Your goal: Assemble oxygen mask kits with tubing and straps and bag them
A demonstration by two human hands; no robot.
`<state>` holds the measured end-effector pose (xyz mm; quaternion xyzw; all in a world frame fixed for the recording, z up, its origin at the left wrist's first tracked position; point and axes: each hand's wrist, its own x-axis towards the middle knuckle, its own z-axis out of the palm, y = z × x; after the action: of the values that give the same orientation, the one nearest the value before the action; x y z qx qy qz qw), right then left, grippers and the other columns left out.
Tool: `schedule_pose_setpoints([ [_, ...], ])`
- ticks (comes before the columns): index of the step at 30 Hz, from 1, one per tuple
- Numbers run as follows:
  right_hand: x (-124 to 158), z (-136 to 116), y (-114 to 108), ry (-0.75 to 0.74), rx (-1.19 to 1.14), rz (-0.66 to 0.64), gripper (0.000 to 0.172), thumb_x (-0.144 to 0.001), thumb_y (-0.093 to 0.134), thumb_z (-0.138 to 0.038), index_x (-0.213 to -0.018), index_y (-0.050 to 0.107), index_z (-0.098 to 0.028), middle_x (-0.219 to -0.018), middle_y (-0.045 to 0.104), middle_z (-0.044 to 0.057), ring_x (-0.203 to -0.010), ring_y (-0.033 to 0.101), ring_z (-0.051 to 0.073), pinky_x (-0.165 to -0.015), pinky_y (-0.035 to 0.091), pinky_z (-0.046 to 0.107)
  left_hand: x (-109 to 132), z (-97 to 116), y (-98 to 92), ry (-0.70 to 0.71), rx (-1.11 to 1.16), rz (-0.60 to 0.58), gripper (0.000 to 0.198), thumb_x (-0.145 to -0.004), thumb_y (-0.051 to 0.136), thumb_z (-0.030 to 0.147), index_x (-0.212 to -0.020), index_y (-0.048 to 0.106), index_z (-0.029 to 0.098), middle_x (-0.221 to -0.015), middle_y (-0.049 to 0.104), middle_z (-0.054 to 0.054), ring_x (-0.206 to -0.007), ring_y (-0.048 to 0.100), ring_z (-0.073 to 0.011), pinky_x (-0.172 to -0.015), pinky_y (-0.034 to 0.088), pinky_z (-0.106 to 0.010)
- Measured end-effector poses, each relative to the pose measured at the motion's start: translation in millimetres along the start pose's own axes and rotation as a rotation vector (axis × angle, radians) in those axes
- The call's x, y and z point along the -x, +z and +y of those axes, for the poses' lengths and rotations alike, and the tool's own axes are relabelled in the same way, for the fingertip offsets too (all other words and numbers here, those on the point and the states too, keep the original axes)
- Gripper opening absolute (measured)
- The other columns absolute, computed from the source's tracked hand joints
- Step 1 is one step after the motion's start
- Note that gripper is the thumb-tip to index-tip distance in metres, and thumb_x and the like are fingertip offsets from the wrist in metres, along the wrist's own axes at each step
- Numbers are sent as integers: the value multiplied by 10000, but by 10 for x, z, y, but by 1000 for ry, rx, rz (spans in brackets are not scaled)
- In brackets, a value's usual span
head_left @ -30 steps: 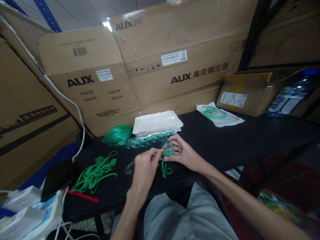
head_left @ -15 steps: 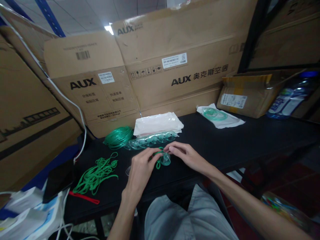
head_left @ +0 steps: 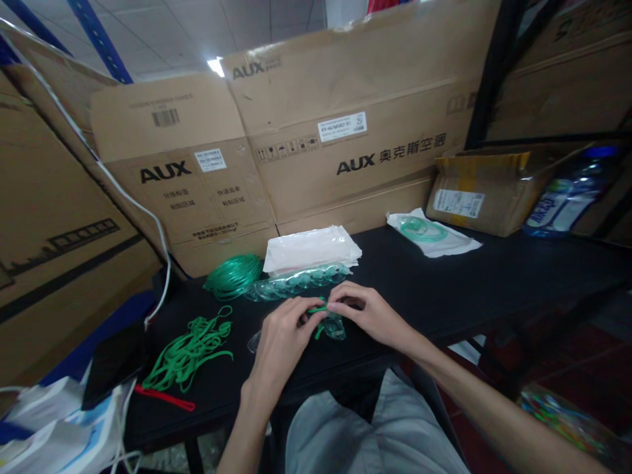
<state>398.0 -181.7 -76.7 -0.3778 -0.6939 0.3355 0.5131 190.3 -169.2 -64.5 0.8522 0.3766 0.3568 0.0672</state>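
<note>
Over the black table, my left hand [head_left: 288,327] pinches a thin green elastic strap [head_left: 319,331] between thumb and fingertips. My right hand [head_left: 369,315] meets it from the other side, its thumb and forefinger closed at the strap and the top of a small clear plastic mask [head_left: 336,328]. Below the fingertips the mask hangs tilted. Fingers partly hide where strap and mask meet. Just behind my hands lies a row of nested clear masks [head_left: 299,282]. A tangle of green straps [head_left: 197,352] is off to the left.
Coiled green tubing [head_left: 234,276] and a stack of white packets [head_left: 313,248] stand at the back. Farther right are an opened packet with tubing [head_left: 434,240], a cardboard box [head_left: 481,191] and a blue bottle [head_left: 563,194]. A red strap [head_left: 165,397] and phone [head_left: 112,361] lie left.
The small mask has turned and shifted slightly right beneath my fingers. My right fingertips have closed in against the strap, nearer my left fingertips.
</note>
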Motion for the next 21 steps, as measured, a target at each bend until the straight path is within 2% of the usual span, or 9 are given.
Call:
schedule_pose_setpoints([
  [3, -27, 9, -142, -2, 42, 37, 181, -918, 684, -370, -850, 726, -208, -947, 689, 49, -942, 656, 232, -845, 493, 346, -12, -67, -111, -46, -27, 12, 164, -938, 709, 288, -1095, 754, 273, -911, 737, 16, -714, 629, -167, -723, 479, -274],
  [7, -66, 27, -480, 24, 109, 146, 219, -906, 687, -414, -861, 714, -201, -950, 692, 63, -940, 649, 256, -837, 479, 375, -12, -237, -360, -114, -58, 67, 183, -951, 642, 263, -1089, 762, 256, -864, 695, 11, -669, 583, -155, -683, 450, -268],
  [10, -70, 5, -705, 36, 150, 212, 250, -898, 693, -443, -887, 707, -194, -946, 692, 68, -914, 644, 257, -821, 474, 378, 2, -356, -532, -151, -68, 110, 209, -953, 622, 309, -1087, 764, 234, -856, 687, -1, -681, 589, -160, -674, 446, -267],
  [13, -54, -53, -799, 35, 179, 210, 260, -902, 687, -453, -891, 710, -194, -950, 693, 66, -922, 645, 252, -822, 479, 367, 15, -404, -623, -206, -7, 24, 246, -946, 640, 406, -1066, 773, 238, -856, 706, -5, -690, 609, -164, -650, 455, -260],
  [16, -35, -111, -778, 38, 209, 135, 248, -897, 692, -436, -863, 731, -194, -929, 696, 60, -912, 651, 245, -803, 486, 352, 13, -357, -610, -231, 88, -130, 301, -904, 697, 478, -1090, 773, 253, -863, 720, -10, -714, 637, -180, -655, 488, -265],
  [18, -26, -136, -728, 44, 228, 67, 236, -890, 698, -416, -848, 748, -190, -909, 696, 58, -866, 652, 235, -758, 492, 341, 2, -271, -541, -212, 109, -124, 337, -887, 728, 470, -1153, 754, 265, -960, 732, -27, -819, 666, -206, -747, 527, -297],
  [21, -14, -160, -618, 47, 258, -11, 209, -903, 687, -374, -845, 761, -188, -885, 693, 53, -791, 638, 211, -702, 489, 323, -21, -71, -371, -171, 117, -50, 376, -912, 719, 436, -1252, 702, 275, -1096, 722, -52, -986, 670, -243, -906, 537, -374],
])
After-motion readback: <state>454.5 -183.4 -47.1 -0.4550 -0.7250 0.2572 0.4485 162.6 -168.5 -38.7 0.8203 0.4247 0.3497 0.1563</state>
